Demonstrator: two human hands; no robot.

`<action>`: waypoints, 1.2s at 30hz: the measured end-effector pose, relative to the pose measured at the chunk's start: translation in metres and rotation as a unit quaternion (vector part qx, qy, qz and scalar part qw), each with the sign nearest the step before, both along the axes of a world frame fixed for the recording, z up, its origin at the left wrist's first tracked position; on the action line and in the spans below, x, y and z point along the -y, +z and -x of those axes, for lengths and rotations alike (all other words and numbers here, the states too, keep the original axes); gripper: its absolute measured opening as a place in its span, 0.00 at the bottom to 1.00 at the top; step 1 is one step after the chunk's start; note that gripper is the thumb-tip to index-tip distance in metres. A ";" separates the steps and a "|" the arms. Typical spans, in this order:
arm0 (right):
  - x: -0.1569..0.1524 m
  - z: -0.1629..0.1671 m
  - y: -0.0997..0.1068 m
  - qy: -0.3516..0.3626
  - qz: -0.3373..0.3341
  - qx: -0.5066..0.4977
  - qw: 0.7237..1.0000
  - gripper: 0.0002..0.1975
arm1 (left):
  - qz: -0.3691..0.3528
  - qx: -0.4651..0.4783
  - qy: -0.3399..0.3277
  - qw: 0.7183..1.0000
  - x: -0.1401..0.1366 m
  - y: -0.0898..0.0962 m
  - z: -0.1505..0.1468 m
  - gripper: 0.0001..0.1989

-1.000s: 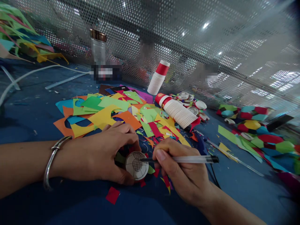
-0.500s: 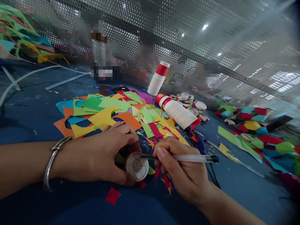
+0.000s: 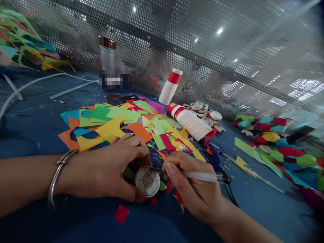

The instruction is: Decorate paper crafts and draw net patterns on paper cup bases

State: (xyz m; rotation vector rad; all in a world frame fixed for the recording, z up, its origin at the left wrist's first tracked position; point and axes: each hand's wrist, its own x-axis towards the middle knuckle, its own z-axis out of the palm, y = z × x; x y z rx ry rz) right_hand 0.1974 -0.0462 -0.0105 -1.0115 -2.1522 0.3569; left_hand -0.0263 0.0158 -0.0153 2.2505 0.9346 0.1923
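My left hand point(image 3: 118, 168) is closed around the side of a small round white disc point(image 3: 147, 182), which looks like the bottom of a paper cup. Dark lines are drawn on the disc: a cross-hatched circle in the middle with lines running out to the rim. Between the thumb and fingers of my right hand point(image 3: 189, 184) is a pen point(image 3: 199, 176) with a clear barrel and a black end. Its tip touches the upper part of the drawing. Small red paper scraps point(image 3: 121, 214) lie just below and beside the disc.
Cut coloured paper point(image 3: 113, 126) is heaped beyond my hands. One stack of paper cups point(image 3: 170, 86) stands behind it; another stack point(image 3: 193, 124) lies on its side. A clear bottle point(image 3: 107, 55) stands by the perforated screen point(image 3: 202, 37). Colourful paper pieces point(image 3: 291, 152) lie at right.
The pen's black end has dipped and shifted slightly left with my right hand, while its tip stays near the same spot. My left hand keeps hold of the disc.
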 end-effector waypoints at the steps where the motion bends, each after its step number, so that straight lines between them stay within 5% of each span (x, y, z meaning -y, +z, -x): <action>1: 0.000 0.000 0.000 0.001 -0.003 0.001 1.000 0.10 | 0.000 0.002 -0.002 1.000 0.000 -0.001 0.000 0.23; 36: 0.002 0.001 -0.001 0.023 0.021 -0.007 0.999 0.10 | -0.003 0.020 -0.009 1.000 0.000 0.001 0.001 0.23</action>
